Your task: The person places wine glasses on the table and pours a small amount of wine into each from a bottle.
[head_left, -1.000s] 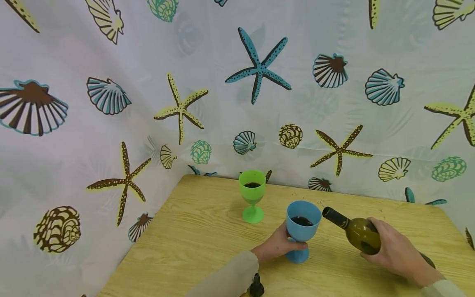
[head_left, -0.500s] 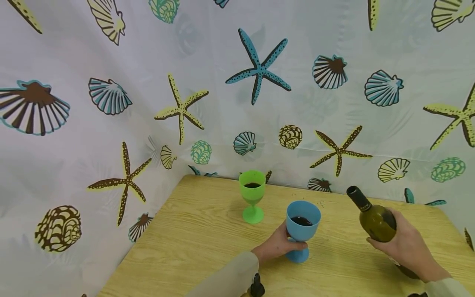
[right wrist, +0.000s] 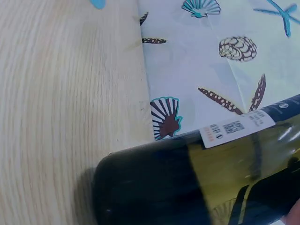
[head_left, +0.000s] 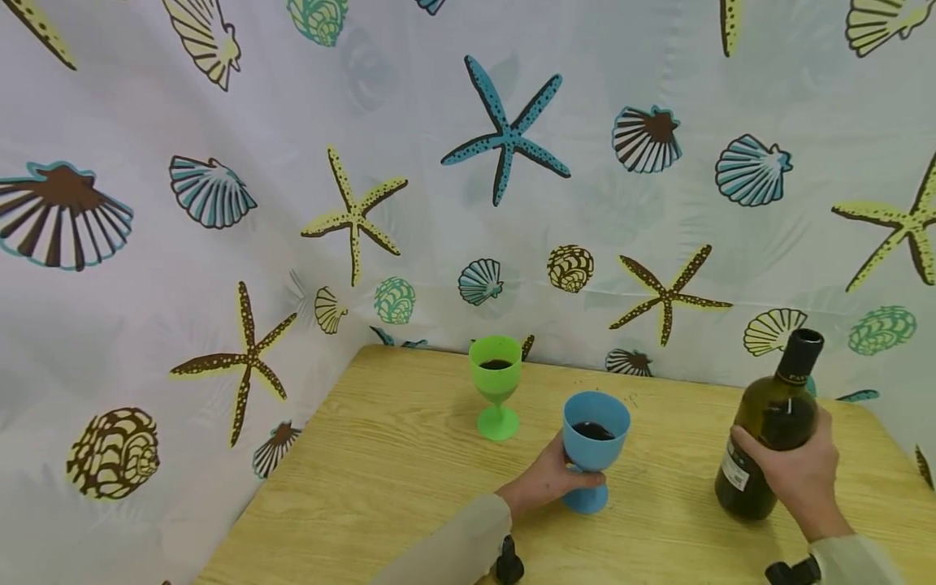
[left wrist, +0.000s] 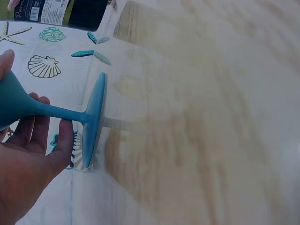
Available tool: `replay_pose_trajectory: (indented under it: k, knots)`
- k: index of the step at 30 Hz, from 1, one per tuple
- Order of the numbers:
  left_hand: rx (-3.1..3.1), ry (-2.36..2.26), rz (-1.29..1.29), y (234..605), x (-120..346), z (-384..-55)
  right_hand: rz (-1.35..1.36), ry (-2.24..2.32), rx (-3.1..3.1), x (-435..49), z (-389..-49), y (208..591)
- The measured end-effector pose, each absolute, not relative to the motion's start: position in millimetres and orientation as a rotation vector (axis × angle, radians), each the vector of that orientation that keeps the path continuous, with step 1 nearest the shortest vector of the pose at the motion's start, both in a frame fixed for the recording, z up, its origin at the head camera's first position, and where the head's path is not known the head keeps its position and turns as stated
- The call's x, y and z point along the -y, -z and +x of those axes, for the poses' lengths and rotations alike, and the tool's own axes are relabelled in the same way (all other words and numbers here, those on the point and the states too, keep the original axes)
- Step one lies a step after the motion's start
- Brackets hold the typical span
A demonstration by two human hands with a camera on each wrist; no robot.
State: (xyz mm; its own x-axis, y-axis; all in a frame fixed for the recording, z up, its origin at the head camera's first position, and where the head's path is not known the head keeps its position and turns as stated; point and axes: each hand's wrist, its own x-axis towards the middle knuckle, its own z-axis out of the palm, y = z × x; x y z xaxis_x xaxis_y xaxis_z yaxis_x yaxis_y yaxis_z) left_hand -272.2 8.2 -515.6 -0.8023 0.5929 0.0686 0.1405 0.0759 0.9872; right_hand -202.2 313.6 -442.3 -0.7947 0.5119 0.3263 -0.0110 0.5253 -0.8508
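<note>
My left hand (head_left: 544,481) grips a blue plastic goblet (head_left: 598,448) around the stem, just under the bowl. Dark liquid lies in the bowl, and the goblet stands upright at the table's middle. In the left wrist view the foot of the goblet (left wrist: 93,119) appears to be on the tabletop. To the right, my right hand (head_left: 800,479) grips a dark green wine bottle (head_left: 760,410) about its body. The bottle is nearly upright, its neck leaning slightly right; whether its base touches the wood I cannot tell. Its label (right wrist: 236,127) shows in the right wrist view.
A green goblet (head_left: 497,378) with dark liquid in it stands further back, left of the blue one. The wooden table (head_left: 380,455) ends at a white curtain (head_left: 409,122) printed with shells and starfish, hanging behind and at the left.
My right hand has drawn the wine bottle right, away from the blue goblet, and tipped it from a slant toward the goblet to nearly upright. My left hand has stayed at the goblet.
</note>
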Motion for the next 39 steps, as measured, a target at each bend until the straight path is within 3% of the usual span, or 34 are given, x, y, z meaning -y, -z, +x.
replay_pose_trajectory:
  k: [39]
  knots:
    - [-2.053,-1.818,0.666,517.2,-13.9,-277.0,-0.518,-1.422,2.042,-317.6,-243.5,460.0]
